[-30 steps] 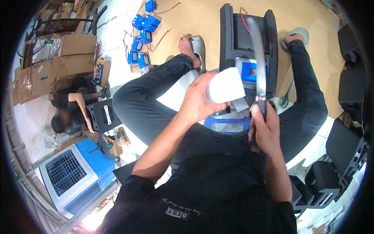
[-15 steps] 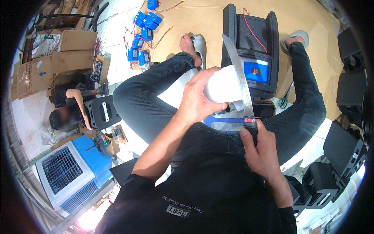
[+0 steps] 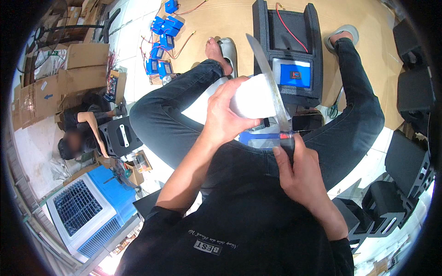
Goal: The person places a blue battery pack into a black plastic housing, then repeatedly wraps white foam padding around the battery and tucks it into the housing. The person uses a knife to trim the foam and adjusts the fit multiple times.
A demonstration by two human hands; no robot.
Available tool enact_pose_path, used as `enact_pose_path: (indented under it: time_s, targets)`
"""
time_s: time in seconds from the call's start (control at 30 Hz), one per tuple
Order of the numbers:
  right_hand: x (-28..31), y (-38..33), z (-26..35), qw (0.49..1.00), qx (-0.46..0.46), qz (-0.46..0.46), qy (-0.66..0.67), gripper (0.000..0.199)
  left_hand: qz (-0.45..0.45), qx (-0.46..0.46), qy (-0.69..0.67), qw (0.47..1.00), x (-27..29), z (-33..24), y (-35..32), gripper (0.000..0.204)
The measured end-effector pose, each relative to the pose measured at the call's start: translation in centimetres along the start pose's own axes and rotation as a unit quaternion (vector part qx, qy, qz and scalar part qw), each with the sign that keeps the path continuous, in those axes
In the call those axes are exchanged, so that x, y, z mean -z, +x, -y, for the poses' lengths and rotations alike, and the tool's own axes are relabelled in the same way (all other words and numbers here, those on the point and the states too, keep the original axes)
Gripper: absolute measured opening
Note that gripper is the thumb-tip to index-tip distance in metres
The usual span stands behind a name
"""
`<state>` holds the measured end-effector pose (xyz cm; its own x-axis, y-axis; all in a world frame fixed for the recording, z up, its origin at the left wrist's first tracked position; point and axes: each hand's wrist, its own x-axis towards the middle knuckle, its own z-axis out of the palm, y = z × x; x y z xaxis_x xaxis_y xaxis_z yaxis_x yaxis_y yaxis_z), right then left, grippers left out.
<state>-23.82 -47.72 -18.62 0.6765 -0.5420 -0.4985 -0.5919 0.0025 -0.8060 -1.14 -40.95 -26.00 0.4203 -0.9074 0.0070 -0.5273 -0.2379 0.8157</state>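
I sit on the floor with my legs apart. My left hand [image 3: 225, 117] grips a white foam piece [image 3: 252, 97] held up over my lap. My right hand [image 3: 299, 172] is closed around the dark handle of a long knife [image 3: 269, 78], whose blade points up and away, lying against the right side of the white piece. Below the hands, on my lap, lies a blue and clear packet [image 3: 260, 138]. A dark phone [image 3: 307, 122] rests just right of it.
A black moulded housing [image 3: 287, 50] with a blue panel and a red wire stands between my feet on brown cardboard. Blue battery packs [image 3: 161, 43] with wires lie at far left. Another person [image 3: 78, 133] crouches left by cardboard boxes. Black parts [image 3: 405, 161] stack right; a blue and white cooler [image 3: 83, 211] sits lower left.
The knife blade has tilted from nearly upright to leaning left across the white piece. My right hand has dropped lower toward my lap, and the white piece has come slightly down with the left hand.
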Motion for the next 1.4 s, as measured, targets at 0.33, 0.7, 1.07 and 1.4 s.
enact_pose_path:
  time_s: [0.33, 0.7, 1.07, 1.4]
  targets:
    - [-0.2, 0.6, 0.1, 0.997, 0.071, -0.023, -0.004, 0.026, -0.006, -0.035, 0.012, 0.999, 0.1, 0.1, 0.1, 0.079]
    - [0.1, 0.8, 0.6, 0.997, 0.071, 0.004, -0.006, 0.027, -0.003, -0.025, 0.012, 1.000, 0.9, -0.6, 0.3, 0.082]
    - [0.7, 0.8, 0.6, 0.998, 0.057, 0.034, 0.015, 0.029, -0.010, -0.025, 0.020, 0.999, 1.2, -0.8, 0.4, 0.081]
    - [0.6, 0.4, 0.4, 0.996, 0.071, -0.026, -0.042, 0.042, -0.025, -0.072, 0.043, 0.996, 1.0, -2.4, 0.7, 0.077]
